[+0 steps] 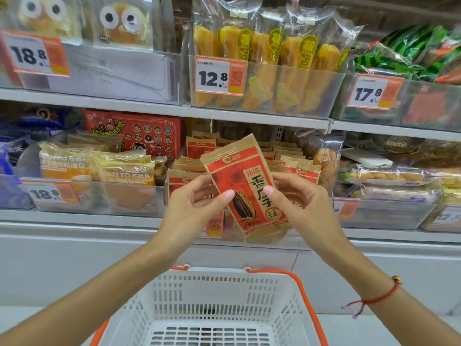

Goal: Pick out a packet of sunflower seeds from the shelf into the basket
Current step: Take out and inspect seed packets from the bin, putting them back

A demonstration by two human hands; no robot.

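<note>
Hands are raised in front of the shelf (159,112), and one packet of sunflower seeds (245,186) is held between them, tilted with its top leaning to the left. The packet is pinched at its left edge by the left hand (197,199), thumb on the printed front and fingers curled behind. Its right edge is gripped the same way by the right hand (296,198), whose wrist carries a red string bracelet (381,295). The packet is brown paper with a red panel and a picture of a striped seed, and it is held clear of the shelf, above the near basket.

Behind it, on the lower shelf level, more packets of the same kind (279,158) are stacked upright in a clear bin. To the left of that bin, yellow bread packs (124,171) are seen behind a price tag marked 18.8 (47,194), with a red box (139,136) farther back. On the upper level, long yellow cakes in clear wrappers (269,53) are stood behind a tag marked 12.8 (219,76).

Nearest the camera, a white plastic basket (214,290) with orange handles (299,288) is placed below the hands; nothing can be made out inside it.
</note>
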